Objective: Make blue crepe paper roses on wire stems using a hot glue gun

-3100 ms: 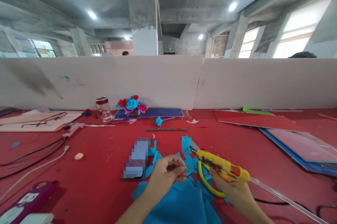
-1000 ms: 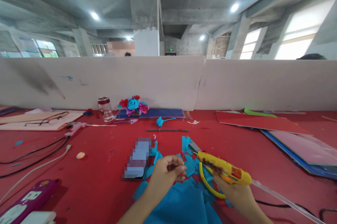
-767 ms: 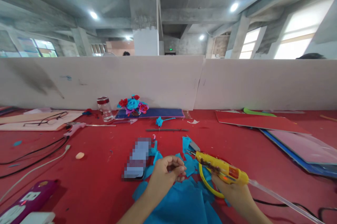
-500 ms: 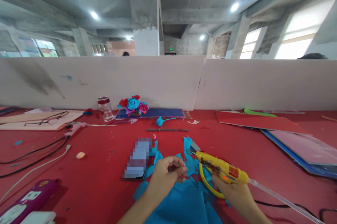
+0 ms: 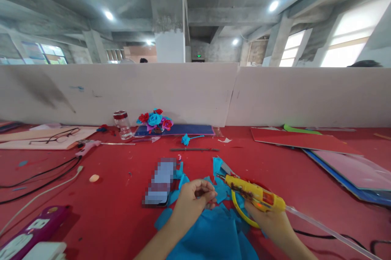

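Note:
My left hand is raised over blue paper near the front centre, thumb and fingertips pressed together; whatever is between them is too small to make out. To its right, my right hand is wrapped round a yellow glue gun, its nozzle pointing left toward blue paper scraps. A clear glue stick extends from the gun's rear. Beneath the gun lie yellow-handled scissors, partly hidden. A phone rests left of the scraps.
Farther back are a thin dark stick, a blue paper flower, a flower bunch and a glass jar. Coloured sheets lie right. At left are a pink glue gun, cables and a purple power strip.
The yellow glue gun and my right hand have shifted very slightly left. My left hand keeps its pinch in nearly the same place.

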Tool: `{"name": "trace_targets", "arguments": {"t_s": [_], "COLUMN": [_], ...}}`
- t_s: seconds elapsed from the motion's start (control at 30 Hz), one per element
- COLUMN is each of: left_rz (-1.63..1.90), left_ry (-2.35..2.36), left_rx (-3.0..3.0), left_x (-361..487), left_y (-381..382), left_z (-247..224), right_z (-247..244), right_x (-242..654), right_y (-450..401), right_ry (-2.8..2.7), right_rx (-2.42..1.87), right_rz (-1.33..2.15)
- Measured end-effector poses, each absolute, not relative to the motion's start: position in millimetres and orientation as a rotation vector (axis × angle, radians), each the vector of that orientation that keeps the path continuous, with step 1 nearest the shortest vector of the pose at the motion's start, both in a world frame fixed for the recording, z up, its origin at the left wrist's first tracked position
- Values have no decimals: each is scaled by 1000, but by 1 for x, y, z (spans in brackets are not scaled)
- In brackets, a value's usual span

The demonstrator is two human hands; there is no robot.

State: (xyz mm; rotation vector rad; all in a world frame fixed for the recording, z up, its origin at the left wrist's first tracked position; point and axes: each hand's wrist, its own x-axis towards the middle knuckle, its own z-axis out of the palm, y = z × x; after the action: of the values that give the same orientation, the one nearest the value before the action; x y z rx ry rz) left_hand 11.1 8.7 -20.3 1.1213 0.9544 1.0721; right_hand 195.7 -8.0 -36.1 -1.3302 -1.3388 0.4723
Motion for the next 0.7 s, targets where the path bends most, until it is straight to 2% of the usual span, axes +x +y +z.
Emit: {"name": "trace_targets", "arguments": {"t_s": [0.3, 0.47, 0.6, 0.7], "left_rz": [1116, 1144, 1159, 1178], "left_ry": [981, 961, 917, 937], "left_rx": [1049, 996, 998, 993], "left_x": [10, 7, 4, 2], "left_y": [10, 12, 11, 11], "left_z": [-19, -21, -17, -14], "right_z": [-44, -41, -28, -21], "right_x": [196, 209, 223, 248], "right_y": [-7, -3, 8, 24], "right_ry": [-1246, -1080, -855, -820], "right_rx": [-1293, -1438, -1287, -1219], "right_rz": [631, 650, 861, 864]}}
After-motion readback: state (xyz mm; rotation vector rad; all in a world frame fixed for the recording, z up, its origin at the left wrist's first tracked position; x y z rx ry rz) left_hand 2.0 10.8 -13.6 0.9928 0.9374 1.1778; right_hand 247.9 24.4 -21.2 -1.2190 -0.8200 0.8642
